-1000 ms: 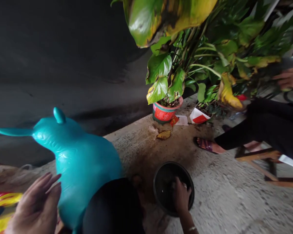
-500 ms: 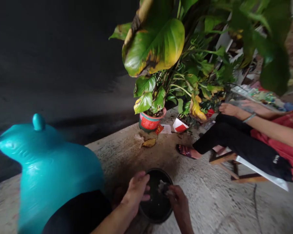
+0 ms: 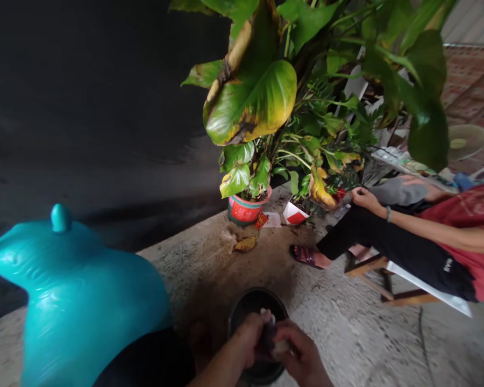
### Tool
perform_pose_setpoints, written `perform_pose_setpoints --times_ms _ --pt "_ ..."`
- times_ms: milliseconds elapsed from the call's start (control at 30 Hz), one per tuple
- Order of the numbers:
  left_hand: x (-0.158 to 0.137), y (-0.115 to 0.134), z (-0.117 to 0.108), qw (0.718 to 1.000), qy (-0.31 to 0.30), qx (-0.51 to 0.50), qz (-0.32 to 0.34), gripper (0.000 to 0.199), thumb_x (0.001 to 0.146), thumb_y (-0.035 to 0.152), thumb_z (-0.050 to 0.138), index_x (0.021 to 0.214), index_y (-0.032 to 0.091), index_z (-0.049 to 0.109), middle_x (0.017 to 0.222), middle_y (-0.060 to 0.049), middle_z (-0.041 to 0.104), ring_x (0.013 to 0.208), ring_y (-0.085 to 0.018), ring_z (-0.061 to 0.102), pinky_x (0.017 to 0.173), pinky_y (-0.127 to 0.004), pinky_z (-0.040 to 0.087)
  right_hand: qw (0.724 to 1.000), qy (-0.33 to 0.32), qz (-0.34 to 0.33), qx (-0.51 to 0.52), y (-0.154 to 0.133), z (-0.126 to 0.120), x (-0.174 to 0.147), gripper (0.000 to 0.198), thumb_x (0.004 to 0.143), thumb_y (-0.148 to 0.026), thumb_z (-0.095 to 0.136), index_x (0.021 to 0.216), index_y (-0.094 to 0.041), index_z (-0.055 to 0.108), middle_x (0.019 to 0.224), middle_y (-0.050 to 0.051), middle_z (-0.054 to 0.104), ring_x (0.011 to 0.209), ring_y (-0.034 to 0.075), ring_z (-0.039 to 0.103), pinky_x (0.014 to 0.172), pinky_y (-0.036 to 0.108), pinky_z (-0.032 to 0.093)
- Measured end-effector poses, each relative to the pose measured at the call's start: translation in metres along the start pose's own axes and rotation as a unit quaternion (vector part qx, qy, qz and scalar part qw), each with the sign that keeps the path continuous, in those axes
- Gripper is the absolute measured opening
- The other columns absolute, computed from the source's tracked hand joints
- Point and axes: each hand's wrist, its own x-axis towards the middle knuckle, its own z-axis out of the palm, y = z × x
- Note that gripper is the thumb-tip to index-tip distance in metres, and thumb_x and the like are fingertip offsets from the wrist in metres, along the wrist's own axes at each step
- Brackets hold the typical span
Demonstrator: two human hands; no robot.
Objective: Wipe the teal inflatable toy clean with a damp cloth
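Observation:
A black round basin point(image 3: 246, 306) sits on the concrete floor at the bottom middle. Over it my left hand point(image 3: 248, 338) and my right hand point(image 3: 300, 355) are pressed together, both closed around a small pale wet thing point(image 3: 272, 337). What the thing is I cannot tell. My dark-clad knee point(image 3: 145, 363) fills the bottom left beside the basin.
A teal inflatable animal toy point(image 3: 72, 301) stands at the left. A potted plant in a red pot point(image 3: 244, 209) with big yellowing leaves point(image 3: 252, 102) stands ahead. Another person point(image 3: 407, 242) sits on a wooden stool point(image 3: 381, 269) at the right. Dark road lies beyond the concrete edge.
My left hand came from beside the teal toy to the basin and joined my right hand. Both hands now close together on the pale thing. The view shifted right.

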Motion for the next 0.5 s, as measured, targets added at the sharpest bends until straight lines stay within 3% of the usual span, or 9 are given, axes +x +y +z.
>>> perform_pose_setpoints --times_ms 67,267,400,500 --pt "0.002 -0.003 -0.001 1.0 0.023 0.019 -0.001 0.037 0.077 0.053 0.06 0.082 0.016 0.057 0.067 -0.005 0.062 0.06 -0.019 0.06 0.055 -0.031 0.052 0.996 0.028 0.058 0.056 0.003 0.0 0.002 0.023 0.083 -0.043 0.062 0.096 -0.025 0.066 0.084 0.001 0.059 0.074 0.016 0.054 0.066 0.024 0.044" --pt "-0.003 -0.005 0.005 0.997 0.044 0.046 0.047 0.029 0.086 0.043 0.049 0.095 0.018 0.058 0.087 -0.008 0.068 0.078 -0.022 0.066 0.063 -0.034 0.055 0.949 0.244 0.169 0.107 0.03 0.01 0.024 0.057 0.067 -0.059 0.077 0.107 -0.021 0.064 0.087 0.003 0.067 0.076 0.019 0.059 0.069 0.027 0.049" --pt "-0.01 -0.011 0.007 0.994 0.053 0.077 0.048 0.033 0.091 0.039 0.039 0.104 0.016 0.059 0.092 -0.011 0.068 0.079 -0.022 0.067 0.061 -0.032 0.055 0.89 0.233 0.249 0.304 0.056 0.026 0.03 0.068 0.058 -0.055 0.085 0.115 -0.024 0.064 0.104 0.003 0.069 0.096 0.021 0.063 0.078 0.027 0.051" --pt "-0.008 -0.016 0.005 0.992 0.06 0.104 0.047 0.04 0.091 0.04 0.042 0.119 0.016 0.057 0.103 -0.016 0.066 0.08 -0.025 0.067 0.052 -0.03 0.052 0.84 0.153 0.324 0.408 0.066 0.033 0.03 0.073 0.063 -0.067 0.077 0.12 -0.023 0.063 0.102 0.008 0.07 0.098 0.026 0.066 0.079 0.035 0.053"
